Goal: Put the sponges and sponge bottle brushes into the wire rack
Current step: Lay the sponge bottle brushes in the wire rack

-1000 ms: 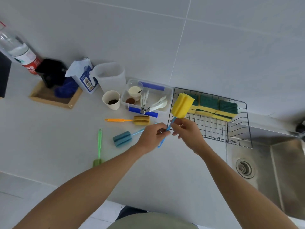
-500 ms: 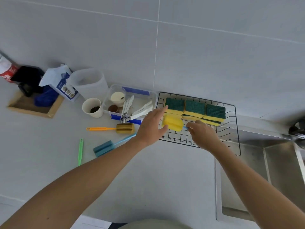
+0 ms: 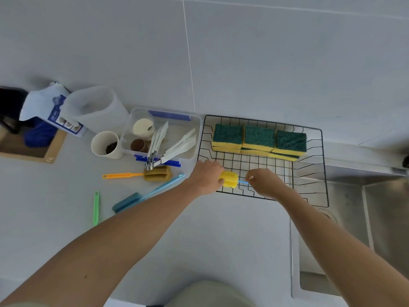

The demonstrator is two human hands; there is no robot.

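Now your right hand [image 3: 264, 181] pinches the thin blue handle of the yellow sponge brush [image 3: 229, 179], while your left hand [image 3: 207, 177] cups its foam head — both closed on it, low over the front of the wire rack [image 3: 309, 129]. Lay it flat along the near wires, clear of the green-topped sponges [image 3: 259, 138] at the back, before letting go — three brushes wait on the counter [image 3: 55, 218].

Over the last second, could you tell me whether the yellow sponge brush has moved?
Yes. The yellow sponge brush went from upright in front of the wire rack down onto its near floor, lying sideways, held by both hands.
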